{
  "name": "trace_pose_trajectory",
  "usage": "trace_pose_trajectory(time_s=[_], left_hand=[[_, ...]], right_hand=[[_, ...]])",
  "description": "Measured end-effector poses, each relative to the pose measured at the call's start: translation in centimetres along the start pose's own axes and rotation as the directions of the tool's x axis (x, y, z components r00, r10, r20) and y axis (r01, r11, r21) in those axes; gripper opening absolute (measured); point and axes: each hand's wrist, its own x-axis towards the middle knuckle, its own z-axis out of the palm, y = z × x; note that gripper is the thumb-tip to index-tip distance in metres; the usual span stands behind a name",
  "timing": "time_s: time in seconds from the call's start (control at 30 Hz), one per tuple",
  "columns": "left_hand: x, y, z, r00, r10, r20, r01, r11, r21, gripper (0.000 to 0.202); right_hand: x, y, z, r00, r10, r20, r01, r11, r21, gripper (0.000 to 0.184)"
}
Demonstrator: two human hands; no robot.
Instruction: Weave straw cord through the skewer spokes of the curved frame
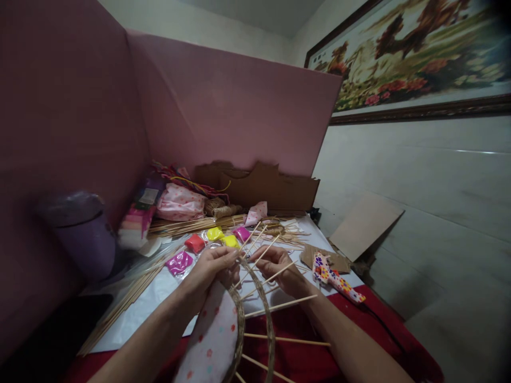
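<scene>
The woven hoop (238, 324) stands on edge at the near edge of the bench (343, 314), between the two forearms. A white dotted fabric panel (213, 340) covers its left face. Stick spokes (279, 306) project from the rim toward the right and upward.

The left hand (213, 268) is at the top of the hoop. Its grip is narrow, with the fingers curled and closed on the rim. The right hand (279, 268) is just beside it. Its grip is also narrow, with the fingertips pinched on one of the upper spokes.

A flower-patterned object (338, 280) lies near the right edge of the bench, partly on a cardboard scrap (309, 255). A white sheet (159, 298) covers the middle of the bench. A long bundle of sticks (120, 306) runs along its left edge.

Beyond the hands, small clay packets lie in a loose arc: magenta (179, 262), red (195, 243), yellow (214, 233).

At the far edge are a pink spotted pouch (179, 205), twine rolls (221, 209) and folded cardboard (259, 186). A blurred purple container (85, 234) is at the left edge. A pink partition (239, 106) rises behind the bench.
</scene>
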Motion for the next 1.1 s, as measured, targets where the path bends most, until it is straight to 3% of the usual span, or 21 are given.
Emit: trace_pose_trajectory(time_s=[0.6, 0.77, 0.93, 1.1], left_hand=[[0.0, 0.0, 0.1, 0.997, -0.082, -0.01, 0.081, 0.997, -0.016, 0.025], [0.3, -0.4, -0.3, 0.996, -0.071, -0.044, 0.072, 0.997, 0.017, 0.027], [0.5, -0.4, -0.7, 0.995, -0.056, -0.086, 0.061, 0.997, 0.057, 0.028], [0.5, -0.3, -0.7, 0.994, -0.052, -0.096, 0.059, 0.995, 0.078, 0.03]], right_hand=[[0.0, 0.0, -0.3, 1.0, -0.006, 0.018, 0.007, 1.0, -0.018, 0.023], [0.0, -0.7, -2.6, 0.997, -0.051, -0.06, 0.035, 0.969, -0.244, 0.026], [0.3, -2.3, -5.2, 0.98, -0.19, -0.048, 0.14, 0.851, -0.506, 0.026], [1.1, -4.2, -5.3, 0.935, -0.35, -0.05, 0.237, 0.726, -0.645, 0.02]])
